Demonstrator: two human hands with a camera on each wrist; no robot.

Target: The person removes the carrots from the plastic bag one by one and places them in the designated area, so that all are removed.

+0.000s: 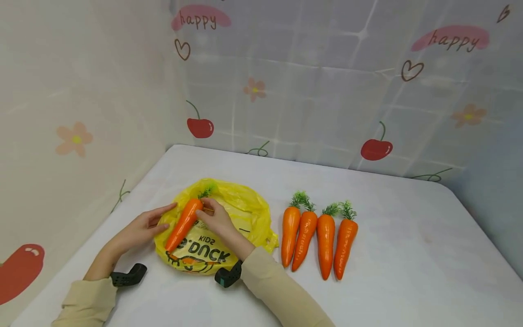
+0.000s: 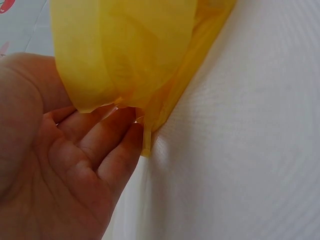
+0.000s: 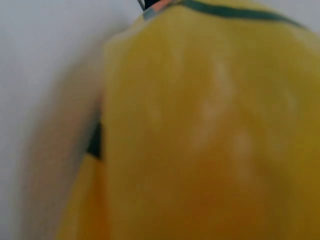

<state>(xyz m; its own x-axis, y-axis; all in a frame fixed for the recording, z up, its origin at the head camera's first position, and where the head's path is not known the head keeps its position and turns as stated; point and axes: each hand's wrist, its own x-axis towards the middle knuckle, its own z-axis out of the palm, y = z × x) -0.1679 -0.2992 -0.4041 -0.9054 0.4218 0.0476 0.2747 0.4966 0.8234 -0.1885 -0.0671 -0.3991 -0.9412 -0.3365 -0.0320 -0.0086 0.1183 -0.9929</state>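
Note:
A yellow plastic bag (image 1: pixel 245 200) printed with upside-down lettering lies on the table with its mouth spread. My left hand (image 1: pixel 143 229) holds the bag's left rim between thumb and fingers; in the left wrist view the yellow film (image 2: pixel 125 55) covers the fingertips of that hand (image 2: pixel 65 150). Over the bag's opening, an orange carrot (image 1: pixel 184 227) with a green leafy top slants, tip toward me. Near its leafy end my right hand (image 1: pixel 216 220) pinches it. Yellow film (image 3: pixel 210 125) fills most of the right wrist view, hiding the right fingers.
Several more carrots (image 1: pixel 325 245) with green tops lie side by side right of the bag, on the white table (image 1: pixel 408 254). A patterned curtain (image 1: pixel 310 100) hangs behind the table's far edge, and another covers the left side.

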